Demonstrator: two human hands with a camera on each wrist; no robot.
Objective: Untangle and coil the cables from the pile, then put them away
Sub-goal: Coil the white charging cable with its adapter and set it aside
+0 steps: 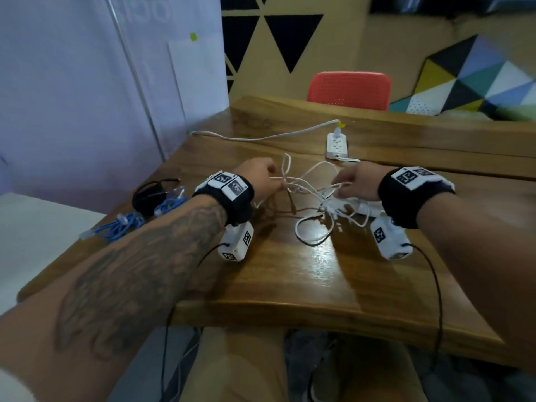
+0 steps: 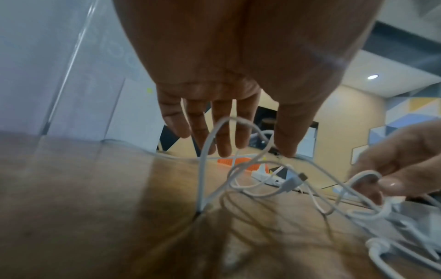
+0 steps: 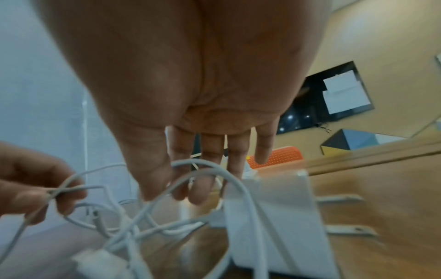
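A tangle of white cables (image 1: 327, 210) lies mid-table, with a white charger brick (image 3: 274, 207) among them. My left hand (image 1: 278, 184) pinches a thin white cable where its strands cross; the right wrist view shows that pinch (image 3: 52, 192) clearly. My right hand (image 1: 338, 192) grips a thicker white loop (image 2: 365, 177) at the pile's right side, and the loop runs over its fingers (image 3: 203, 188). A free connector end (image 2: 296, 181) hangs between the hands. The two hands are a short way apart, with cable stretched between them.
Bundled blue cables (image 1: 127, 221) and a black coil (image 1: 148, 192) lie at the table's left edge. A white power strip (image 1: 336, 145) with its cord sits farther back. A red chair (image 1: 348, 85) stands beyond the wooden table (image 1: 290, 280). A white panel (image 1: 87, 82) rises on the left.
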